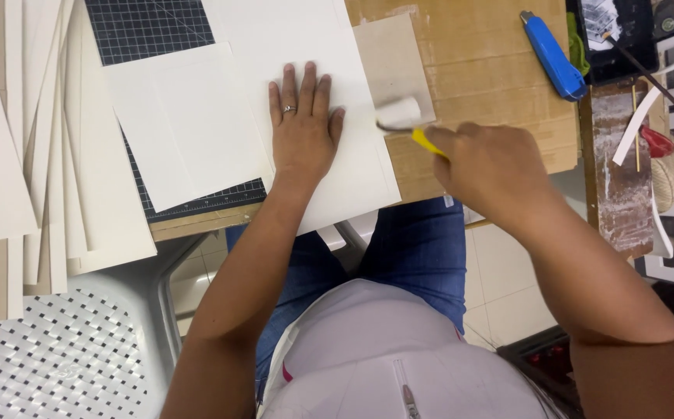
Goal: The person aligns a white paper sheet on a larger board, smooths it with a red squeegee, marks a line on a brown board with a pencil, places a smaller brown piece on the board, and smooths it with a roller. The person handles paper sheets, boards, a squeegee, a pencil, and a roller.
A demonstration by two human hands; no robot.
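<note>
Left hand flat on smooth white sheet; right hand grips foam roller.

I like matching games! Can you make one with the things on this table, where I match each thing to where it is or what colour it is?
Things:
1. small roller
2. utility knife
3. left hand
4. cutting mat

Places or colours:
A. dark with a grid of lines, under the white sheets
B. pressed flat on the white sheet
C. blue, lying on the brown board
D. white, on a yellow handle held by the right hand

Pairs: 1-D, 2-C, 3-B, 4-A
</note>
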